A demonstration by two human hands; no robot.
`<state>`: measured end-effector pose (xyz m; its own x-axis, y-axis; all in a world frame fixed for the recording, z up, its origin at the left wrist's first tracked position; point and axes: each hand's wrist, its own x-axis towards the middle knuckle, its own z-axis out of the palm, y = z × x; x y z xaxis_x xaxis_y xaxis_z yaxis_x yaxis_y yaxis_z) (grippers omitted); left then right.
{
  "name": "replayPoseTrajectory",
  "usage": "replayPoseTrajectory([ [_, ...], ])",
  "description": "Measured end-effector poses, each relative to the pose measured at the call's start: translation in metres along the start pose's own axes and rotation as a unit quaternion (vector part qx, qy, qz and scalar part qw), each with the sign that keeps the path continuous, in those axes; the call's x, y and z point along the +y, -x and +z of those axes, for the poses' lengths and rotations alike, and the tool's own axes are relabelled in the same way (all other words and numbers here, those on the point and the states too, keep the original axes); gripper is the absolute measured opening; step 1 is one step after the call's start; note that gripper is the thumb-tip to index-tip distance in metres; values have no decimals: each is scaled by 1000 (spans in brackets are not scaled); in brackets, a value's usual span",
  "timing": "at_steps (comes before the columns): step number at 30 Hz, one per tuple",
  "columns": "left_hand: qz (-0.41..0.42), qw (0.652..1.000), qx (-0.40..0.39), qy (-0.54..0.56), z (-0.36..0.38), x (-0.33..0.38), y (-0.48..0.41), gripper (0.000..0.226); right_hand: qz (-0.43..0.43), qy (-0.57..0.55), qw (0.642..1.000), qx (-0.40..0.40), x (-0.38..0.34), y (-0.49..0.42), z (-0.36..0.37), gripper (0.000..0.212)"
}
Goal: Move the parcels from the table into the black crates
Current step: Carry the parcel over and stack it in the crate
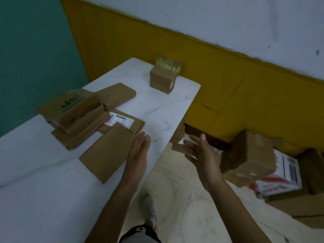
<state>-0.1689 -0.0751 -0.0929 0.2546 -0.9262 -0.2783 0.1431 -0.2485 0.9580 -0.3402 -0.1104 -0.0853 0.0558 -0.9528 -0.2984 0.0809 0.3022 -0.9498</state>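
Several brown cardboard parcels lie on the white table (43, 181). A flat parcel (107, 155) lies nearest, its right edge next to my left hand (138, 153), which is open with fingers straight and holds nothing. Behind it lies a flat parcel with a white shipping label (122, 122) and a stack of boxes (73, 113). A taped cube-shaped box (164, 77) stands at the table's far end. My right hand (201, 151) is open, palm up, beyond the table's right edge, above the floor. No black crate is in view.
On the floor to the right lies a heap of cardboard boxes (249, 156) with a white and red box (280, 179) among them. A small brown box (178, 134) sits by the table's right edge. A yellow wall band (228, 81) runs behind. My shoe (148, 207) stands on the tiles.
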Motion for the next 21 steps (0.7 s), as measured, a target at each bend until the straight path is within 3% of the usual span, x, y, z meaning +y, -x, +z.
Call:
replayPoseTrajectory([
  [5,24,1000,14,12,21,39,-89,80,-24,23,999,-8,-41,-95,11,61],
  [9,30,998,46,18,23,61,-134,68,19,4,1000,-25,-50,-152,26,66],
  [16,7,994,111,-3,25,66,-203,61,62,-20,997,-50,-63,-265,47,42],
  [21,-3,991,130,-16,70,85,-288,56,41,-47,998,14,-88,-373,35,36],
])
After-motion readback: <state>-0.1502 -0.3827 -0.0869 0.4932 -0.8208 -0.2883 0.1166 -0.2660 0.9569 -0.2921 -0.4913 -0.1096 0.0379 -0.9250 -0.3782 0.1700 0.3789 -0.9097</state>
